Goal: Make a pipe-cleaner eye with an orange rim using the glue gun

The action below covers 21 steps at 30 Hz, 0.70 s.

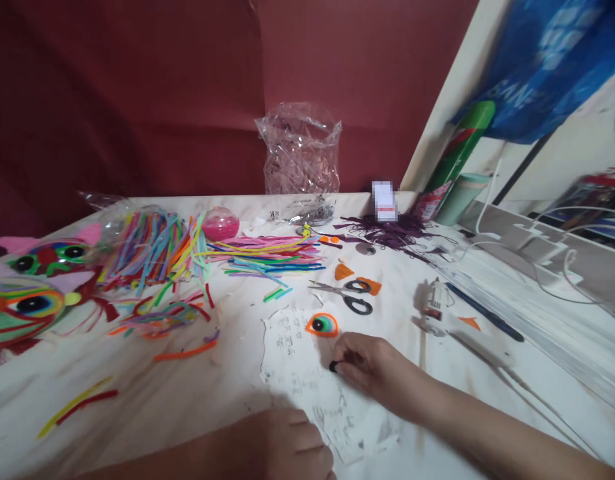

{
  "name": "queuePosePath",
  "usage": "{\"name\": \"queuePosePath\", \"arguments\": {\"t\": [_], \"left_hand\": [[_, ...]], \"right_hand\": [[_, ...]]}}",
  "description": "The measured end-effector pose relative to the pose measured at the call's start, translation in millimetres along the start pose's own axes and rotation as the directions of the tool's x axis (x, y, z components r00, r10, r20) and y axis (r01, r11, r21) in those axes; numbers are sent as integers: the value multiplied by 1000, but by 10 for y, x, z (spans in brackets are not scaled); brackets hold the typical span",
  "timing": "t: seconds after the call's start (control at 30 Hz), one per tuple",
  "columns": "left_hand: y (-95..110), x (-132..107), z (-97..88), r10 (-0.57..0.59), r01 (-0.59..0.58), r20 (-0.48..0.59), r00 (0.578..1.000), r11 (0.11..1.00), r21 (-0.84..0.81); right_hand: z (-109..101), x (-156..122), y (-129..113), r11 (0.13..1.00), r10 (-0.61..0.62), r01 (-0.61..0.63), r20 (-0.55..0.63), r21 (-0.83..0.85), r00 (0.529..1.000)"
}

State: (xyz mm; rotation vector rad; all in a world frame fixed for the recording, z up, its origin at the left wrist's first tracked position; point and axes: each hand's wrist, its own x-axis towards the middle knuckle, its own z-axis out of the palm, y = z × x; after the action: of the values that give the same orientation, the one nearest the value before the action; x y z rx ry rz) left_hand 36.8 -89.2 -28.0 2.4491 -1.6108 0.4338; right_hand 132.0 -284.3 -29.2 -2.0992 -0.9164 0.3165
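My right hand (364,370) pinches a small black round piece (333,366) between thumb and fingertips, low over the written sheet of paper (282,367). Just beyond those fingers lies an eye shape (322,325) of coiled orange, green and blue strips with a black centre. At the bottom edge my left hand (300,440) rests by the paper, its fingers curled; their inner side is hidden. Scissors (344,292) with black handles lie slightly open past the eye shape, close to orange scraps (370,285).
Bundles of coloured pipe cleaners (147,250) cover the left and back, beside decorated fish-like pieces (32,303). A pink ball (220,224) and purple strips (387,233) lie farther back. To the right rests a glue gun (437,307), its cord trailing forward, near a dark pen (484,311).
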Motion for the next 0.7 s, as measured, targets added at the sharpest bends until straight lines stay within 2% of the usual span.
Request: {"name": "queuePosePath", "arguments": {"t": [0.1, 0.2, 0.33, 0.4, 0.53, 0.63, 0.7], "left_hand": [[9, -2, -69, -44, 44, 26, 999, 999, -5], [-3, -17, -86, -67, 67, 2, 998, 997, -28], [-25, -38, -79, -113, 114, 18, 993, 993, -38], [-37, -41, -88, -106, 107, 40, 994, 994, -37], [-59, -38, -112, -69, 74, 88, 994, 996, -48], [-67, -34, -115, -82, 86, 77, 994, 995, -47], [-68, -33, -108, -91, 95, 69, 993, 994, -53]], "right_hand": [[84, 106, -131, 1000, -2, 2, 6, -15, 1000], [178, 260, -208, 997, -35, 35, 2, -64, 999], [239, 386, -184, 990, 37, -36, 3, -140, 999], [235, 382, -145, 987, 34, -37, -19, -159, 999], [225, 322, -80, 983, -88, 85, -9, -162, 996], [251, 308, -57, 940, -227, 229, 39, -255, 973], [267, 318, -50, 910, -269, 275, 65, -311, 961]]}}
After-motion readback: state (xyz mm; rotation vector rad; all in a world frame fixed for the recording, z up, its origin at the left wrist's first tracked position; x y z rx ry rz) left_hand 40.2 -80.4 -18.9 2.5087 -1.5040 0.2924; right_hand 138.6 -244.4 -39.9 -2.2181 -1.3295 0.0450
